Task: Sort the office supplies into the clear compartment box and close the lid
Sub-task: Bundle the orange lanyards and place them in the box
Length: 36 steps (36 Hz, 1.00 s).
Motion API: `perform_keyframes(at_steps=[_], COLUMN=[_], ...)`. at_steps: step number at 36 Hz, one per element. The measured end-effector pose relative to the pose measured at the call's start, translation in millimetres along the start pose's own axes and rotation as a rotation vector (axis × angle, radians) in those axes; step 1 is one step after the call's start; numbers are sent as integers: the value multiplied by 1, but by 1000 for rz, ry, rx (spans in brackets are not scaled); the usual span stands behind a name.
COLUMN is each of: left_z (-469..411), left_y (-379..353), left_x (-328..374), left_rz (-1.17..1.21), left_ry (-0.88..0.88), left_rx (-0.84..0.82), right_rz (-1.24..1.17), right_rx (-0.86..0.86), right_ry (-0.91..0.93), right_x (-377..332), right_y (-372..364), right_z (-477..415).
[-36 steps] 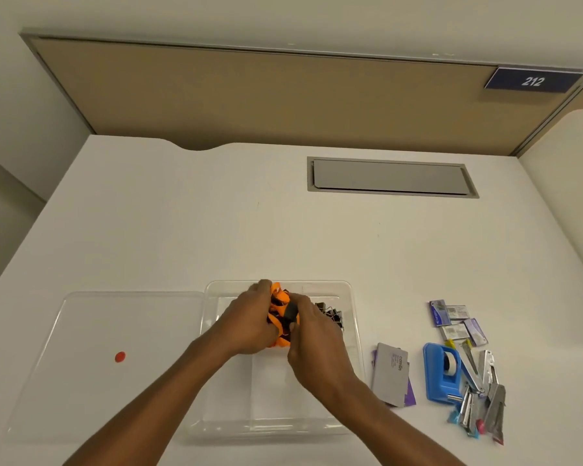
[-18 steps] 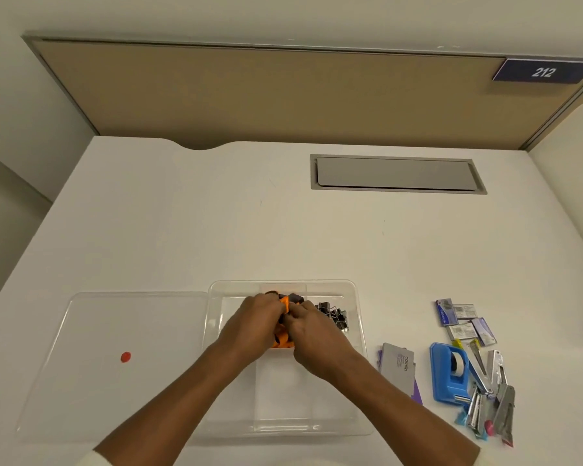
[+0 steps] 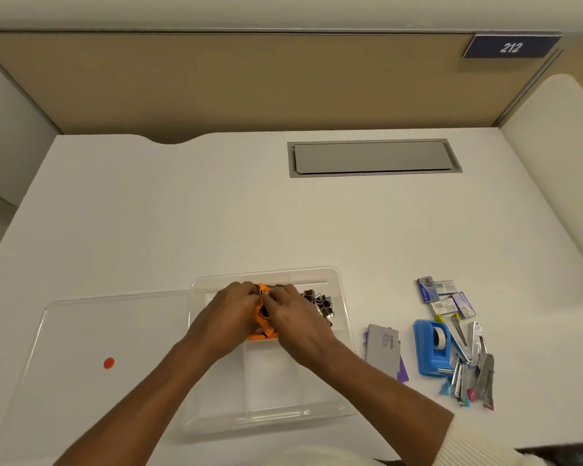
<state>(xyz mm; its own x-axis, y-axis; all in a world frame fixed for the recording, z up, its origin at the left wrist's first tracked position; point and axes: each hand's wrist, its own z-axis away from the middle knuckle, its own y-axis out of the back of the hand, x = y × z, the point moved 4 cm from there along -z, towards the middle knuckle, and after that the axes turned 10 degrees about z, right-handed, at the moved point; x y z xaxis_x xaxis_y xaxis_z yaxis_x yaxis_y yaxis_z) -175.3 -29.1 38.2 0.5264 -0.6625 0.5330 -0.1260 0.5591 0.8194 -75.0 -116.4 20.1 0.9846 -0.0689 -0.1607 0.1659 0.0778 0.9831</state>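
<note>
The clear compartment box (image 3: 345, 317) sits open on the white desk, its clear lid (image 3: 81, 348) lying flat to its left with a red dot on it. My left hand (image 3: 228, 316) and my right hand (image 3: 295, 319) are together inside the box's back middle compartment, both closed on a bunch of orange and black items (image 3: 262, 326), which they mostly cover. Black binder clips (image 3: 318, 302) lie in the back right compartment. The front compartments look bare.
Right of the box lie a grey card stack on purple paper (image 3: 382, 354), a blue tape dispenser (image 3: 431, 351), staple boxes (image 3: 446, 297) and several staplers or staple removers (image 3: 472, 371). A grey cable hatch (image 3: 372, 158) is set in the desk's back, before a tan partition.
Both hands have lowered the orange items from above the box down into the back middle compartment and pressed closer over them. The camera shifted slightly.
</note>
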Motion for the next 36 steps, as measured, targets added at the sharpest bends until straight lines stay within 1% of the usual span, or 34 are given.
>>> perform_keyframes(at_steps=[4, 8, 9, 14, 16, 18, 21, 24, 27, 29, 30, 32, 34, 36], left_z=[-3, -3, -4, -8, -9, -11, -12, -13, -17, -22, -23, -26, -29, -32], left_y=[-19, -25, -26, -26, -23, -19, -9, -3, -5, -16, -23, -44, -65, -88], left_x=[-5, 3, 5, 2, 5, 12, 34, 64, 101, 126, 140, 163, 182, 193], left_rz=[-175, -372, -411, -436, -443, -469, -466, -453, -395, -344, -331, -290, -245, -248], left_ry=[-28, -56, -62, -12, 13, 31, 110, 140, 40, -61, -125, -227, -268, -299], left_rx=[20, 110, 107, 16, 1, -16, -49, 3, 79, 72, 54, -22, -109, -157], right_rz=[64, 67, 53, -78, -143, -199, -305, -363, -345, -300, -275, -218, -169, -136], right_rx=[-22, 21, 32, 53, 92, 181, 339, 453, 514, 536, 530, 464, 371, 285], right_ry=[2, -8, -7, 7, -8, -52, -165, -317, -495, -630, -700, -837, -953, -1021], right_x=[0, 5, 6, 13, 16, 21, 33, 55, 84, 108, 119, 138, 151, 159], right_y=[-5, -9, -10, -9, -5, 5, 23, 35, 45, 46, 46, 43, 40, 37], right_z=[-7, -13, -13, -7, 2, 16, 45, 74, 105, 129, 140, 160, 177, 189])
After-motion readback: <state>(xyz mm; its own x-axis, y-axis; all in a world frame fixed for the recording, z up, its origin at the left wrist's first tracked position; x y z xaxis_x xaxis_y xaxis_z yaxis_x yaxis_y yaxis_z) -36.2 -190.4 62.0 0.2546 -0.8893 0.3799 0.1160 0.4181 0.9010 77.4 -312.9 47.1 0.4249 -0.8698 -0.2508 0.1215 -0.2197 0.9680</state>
